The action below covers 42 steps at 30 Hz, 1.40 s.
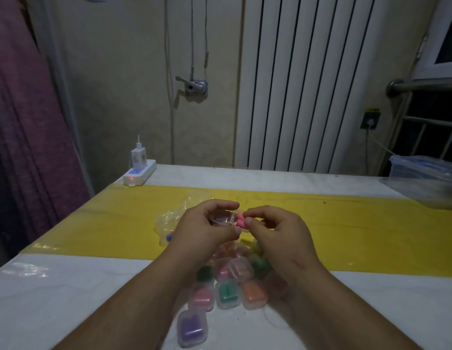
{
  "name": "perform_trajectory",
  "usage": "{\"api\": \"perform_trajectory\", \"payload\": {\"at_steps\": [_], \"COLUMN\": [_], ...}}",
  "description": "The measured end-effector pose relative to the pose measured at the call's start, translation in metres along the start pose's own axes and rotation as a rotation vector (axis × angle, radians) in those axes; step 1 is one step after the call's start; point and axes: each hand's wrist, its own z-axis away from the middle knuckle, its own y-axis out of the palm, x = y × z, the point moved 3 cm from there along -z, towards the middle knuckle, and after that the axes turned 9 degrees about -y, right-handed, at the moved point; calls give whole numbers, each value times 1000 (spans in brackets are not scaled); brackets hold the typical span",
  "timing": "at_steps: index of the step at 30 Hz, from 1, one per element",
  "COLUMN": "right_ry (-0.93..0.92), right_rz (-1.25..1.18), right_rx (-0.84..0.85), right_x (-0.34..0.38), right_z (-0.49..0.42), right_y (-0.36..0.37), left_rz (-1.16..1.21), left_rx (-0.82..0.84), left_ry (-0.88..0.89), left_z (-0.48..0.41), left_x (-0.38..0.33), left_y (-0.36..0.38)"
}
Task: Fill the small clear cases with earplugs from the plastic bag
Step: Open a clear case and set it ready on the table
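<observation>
My left hand (204, 228) holds a small clear case (221, 218) open above the yellow strip of the table. My right hand (275, 228) pinches pink earplugs (240, 220) right at the case's open side. Behind my left hand lies the crumpled clear plastic bag (169, 218), with a blue earplug (169, 236) showing at its near edge. Below my wrists sits a heap of several clear cases (228, 291) holding pink, green, orange and purple earplugs; my forearms hide part of the heap.
A white power strip with a charger (139, 171) stands at the table's far left corner. A clear plastic storage box (422, 178) sits at the far right edge. White tabletop (68, 299) lies to the left of the heap.
</observation>
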Motion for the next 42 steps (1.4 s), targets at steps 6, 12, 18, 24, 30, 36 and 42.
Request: {"api": "perform_trajectory", "payload": {"at_steps": [6, 12, 18, 24, 30, 36, 42], "right_ry": [80, 151, 181, 222, 166, 208, 286], "right_rz": [-168, -276, -330, -455, -290, -252, -71], "right_rx": [-12, -125, -88, -95, -41, -71, 76], "right_x": [-3, -2, 4, 5, 5, -1, -7], "right_z": [-1, -2, 0, -1, -1, -10, -6], "right_y": [2, -5, -2, -3, -1, -22, -17], "left_rz": [73, 316, 135, 116, -5, -73, -248], "left_rx": [94, 154, 118, 84, 46, -186, -353], "left_ry": [-6, -112, 3, 25, 60, 175, 241], "left_z": [0, 0, -1, -2, -2, -10, -8], "left_x": [-1, -2, -2, -2, -3, -4, -6], "left_y": [1, 5, 1, 0, -3, -18, -24]}}
